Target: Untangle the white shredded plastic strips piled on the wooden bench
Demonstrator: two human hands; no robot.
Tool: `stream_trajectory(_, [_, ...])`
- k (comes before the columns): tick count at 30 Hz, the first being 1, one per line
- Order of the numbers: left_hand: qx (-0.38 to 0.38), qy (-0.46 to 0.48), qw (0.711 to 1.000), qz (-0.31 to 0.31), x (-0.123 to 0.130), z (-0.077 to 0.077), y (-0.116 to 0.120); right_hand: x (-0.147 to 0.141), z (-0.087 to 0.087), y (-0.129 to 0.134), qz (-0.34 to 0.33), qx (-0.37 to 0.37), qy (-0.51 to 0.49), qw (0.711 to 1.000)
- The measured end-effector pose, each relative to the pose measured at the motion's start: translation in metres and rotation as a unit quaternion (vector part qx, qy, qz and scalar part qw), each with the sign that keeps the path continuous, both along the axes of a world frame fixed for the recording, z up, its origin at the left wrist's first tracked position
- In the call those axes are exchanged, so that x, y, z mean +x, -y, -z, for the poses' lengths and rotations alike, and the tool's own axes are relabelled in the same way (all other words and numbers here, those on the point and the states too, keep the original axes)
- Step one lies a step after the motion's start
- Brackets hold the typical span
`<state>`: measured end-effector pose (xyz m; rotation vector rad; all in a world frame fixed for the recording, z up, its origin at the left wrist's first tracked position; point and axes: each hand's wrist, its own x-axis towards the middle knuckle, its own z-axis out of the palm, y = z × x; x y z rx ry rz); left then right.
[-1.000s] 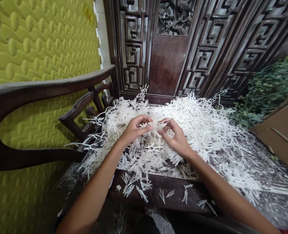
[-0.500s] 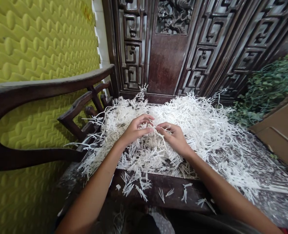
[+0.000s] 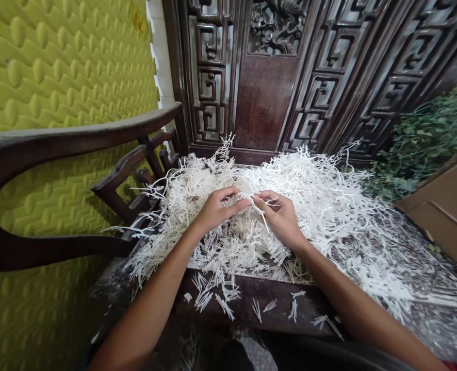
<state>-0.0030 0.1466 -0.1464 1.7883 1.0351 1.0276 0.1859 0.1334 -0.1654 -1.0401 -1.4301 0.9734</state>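
A large heap of white branching plastic-like sprigs (image 3: 313, 206) covers the dark wooden bench (image 3: 251, 293). Over its middle, my left hand (image 3: 217, 208) has its thumb and fingers brought together at a thin white sprig (image 3: 263, 214). My right hand (image 3: 280, 214) pinches the same sprig from the other side, and its stem hangs down between the two hands. The fingertips of both hands are close together. Small loose white pieces (image 3: 224, 306) lie along the bench's front edge.
A curved dark wooden armrest (image 3: 77, 136) stands at the left before a yellow textured mat (image 3: 58, 62). Carved dark wood panels (image 3: 267, 98) rise behind the heap. Green leafy plants (image 3: 425, 134) and a cardboard box (image 3: 445, 206) are at the right.
Both hands have shifted slightly to the right with the sprig. My left fingers have come closer together at it.
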Motion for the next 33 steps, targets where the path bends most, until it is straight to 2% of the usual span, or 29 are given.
stream_trajectory(6, [0.029, 0.028, 0.999, -0.007, 0.000, 0.000, -0.002, 0.001, -0.001, 0.002, -0.024, -0.040, -0.028, 0.999])
stream_trajectory(11, [-0.012, 0.034, 0.998, 0.057, 0.002, 0.002, 0.000, 0.000, -0.007, 0.006, -0.067, -0.043, -0.009, 0.997])
stream_trajectory(14, [-0.032, 0.034, 0.997, 0.068, 0.006, 0.003, 0.002, 0.000, -0.008, 0.006, -0.078, -0.032, 0.007, 0.996])
stream_trajectory(23, [0.016, -0.008, 0.999, 0.040, 0.006, 0.005, -0.002, -0.002, -0.013, 0.010, -0.092, -0.029, 0.045, 0.994])
stream_trajectory(27, [0.033, 0.008, 0.999, -0.008, 0.012, 0.016, -0.003, -0.003, -0.014, 0.009, -0.099, 0.006, 0.082, 0.992])
stream_trajectory(33, [0.002, 0.061, 0.997, -0.045, 0.027, 0.038, -0.008, 0.000, 0.001, 0.001, -0.070, 0.008, 0.107, 0.992])
